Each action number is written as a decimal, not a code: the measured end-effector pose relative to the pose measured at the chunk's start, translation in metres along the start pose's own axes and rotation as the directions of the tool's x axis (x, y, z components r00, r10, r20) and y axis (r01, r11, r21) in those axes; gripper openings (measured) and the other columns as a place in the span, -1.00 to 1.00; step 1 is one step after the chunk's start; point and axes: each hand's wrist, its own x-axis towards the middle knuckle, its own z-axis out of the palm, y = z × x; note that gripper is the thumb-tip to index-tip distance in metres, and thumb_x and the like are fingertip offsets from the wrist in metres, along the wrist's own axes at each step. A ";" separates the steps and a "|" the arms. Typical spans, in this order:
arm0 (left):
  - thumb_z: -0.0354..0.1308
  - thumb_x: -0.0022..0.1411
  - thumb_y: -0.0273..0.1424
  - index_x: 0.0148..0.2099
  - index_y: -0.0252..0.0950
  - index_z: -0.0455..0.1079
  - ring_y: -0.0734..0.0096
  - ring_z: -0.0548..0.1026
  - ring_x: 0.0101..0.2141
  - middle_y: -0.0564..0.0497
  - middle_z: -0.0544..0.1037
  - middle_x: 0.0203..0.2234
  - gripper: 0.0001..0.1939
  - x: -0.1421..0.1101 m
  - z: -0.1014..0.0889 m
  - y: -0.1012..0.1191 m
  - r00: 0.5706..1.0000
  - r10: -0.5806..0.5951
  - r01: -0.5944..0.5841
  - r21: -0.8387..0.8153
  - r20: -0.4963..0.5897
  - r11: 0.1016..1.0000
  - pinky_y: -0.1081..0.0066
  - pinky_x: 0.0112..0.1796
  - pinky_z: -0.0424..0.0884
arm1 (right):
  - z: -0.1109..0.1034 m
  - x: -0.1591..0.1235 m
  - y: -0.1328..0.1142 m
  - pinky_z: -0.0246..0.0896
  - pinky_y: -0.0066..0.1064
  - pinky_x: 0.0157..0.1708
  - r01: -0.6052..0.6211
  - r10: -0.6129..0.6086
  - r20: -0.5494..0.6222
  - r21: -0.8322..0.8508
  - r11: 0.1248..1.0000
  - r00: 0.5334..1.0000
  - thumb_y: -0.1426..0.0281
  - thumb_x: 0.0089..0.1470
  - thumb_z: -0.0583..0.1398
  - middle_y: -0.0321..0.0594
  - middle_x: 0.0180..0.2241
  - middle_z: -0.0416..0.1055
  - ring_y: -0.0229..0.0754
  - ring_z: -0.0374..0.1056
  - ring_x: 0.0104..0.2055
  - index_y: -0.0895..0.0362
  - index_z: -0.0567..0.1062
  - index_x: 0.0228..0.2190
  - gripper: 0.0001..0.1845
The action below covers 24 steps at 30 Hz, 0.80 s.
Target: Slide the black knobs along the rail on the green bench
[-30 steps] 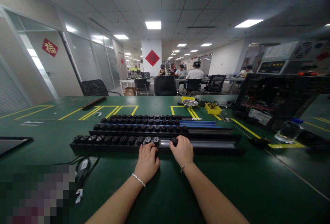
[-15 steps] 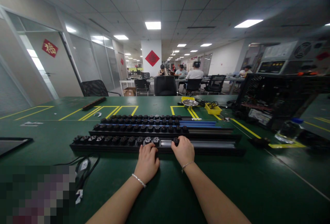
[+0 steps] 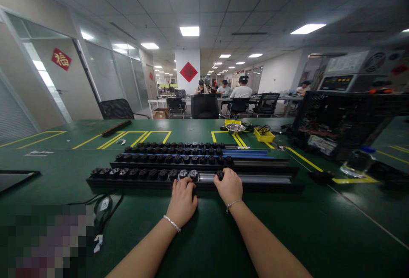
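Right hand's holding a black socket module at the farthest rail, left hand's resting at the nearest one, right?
Wrong rail: the head view shows the right hand holding the black socket module at the nearest rail, where the left hand rests.

Right hand [image 3: 229, 185] partly covers a black piece [image 3: 220, 175] — underside not visible. Left hand [image 3: 183, 199] hides part of the front rail [image 3: 255, 188]. Both forearms [image 3: 142, 246] are cut by the lower edge. Black-edged panel [image 3: 14, 178] cropped at left. Pixelated patch [image 3: 47, 244] conceals some table [image 3: 204, 244]. Cable label [image 3: 105, 204] — too small to read.
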 end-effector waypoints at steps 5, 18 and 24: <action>0.02 0.03 -0.50 -0.20 -0.25 0.31 0.20 0.28 0.00 -0.07 0.36 -0.11 -0.77 0.000 0.000 0.000 1.000 0.000 0.000 0.002 -0.005 1.000 -0.03 0.14 -0.01 | 0.001 0.002 0.003 0.04 -0.39 -0.27 -0.002 0.002 0.007 0.019 1.000 1.000 0.31 -0.03 0.10 -0.15 -0.40 0.38 -0.15 0.28 -0.26 0.14 0.35 -0.42 -0.85; 0.01 0.02 -0.51 -0.20 -0.24 0.31 0.20 0.29 0.00 -0.06 0.38 -0.11 -0.76 0.000 -0.002 0.001 1.000 -0.003 0.003 -0.003 -0.015 1.000 -0.03 0.14 0.01 | -0.003 0.001 0.006 0.04 -0.36 -0.24 -0.026 0.026 0.001 0.002 1.000 1.000 0.30 -0.04 0.11 -0.15 -0.40 0.39 -0.12 0.27 -0.23 0.13 0.35 -0.44 -0.85; 0.03 0.02 -0.50 -0.20 -0.25 0.31 0.19 0.29 0.01 -0.08 0.37 -0.10 -0.77 0.001 -0.002 0.001 1.000 -0.018 0.018 -0.013 0.006 1.000 -0.02 0.14 -0.01 | -0.004 0.002 0.014 0.05 -0.39 -0.26 -0.015 0.014 0.033 0.043 0.999 0.999 0.27 -0.02 0.10 -0.17 -0.40 0.39 -0.15 0.28 -0.25 0.14 0.36 -0.40 -0.81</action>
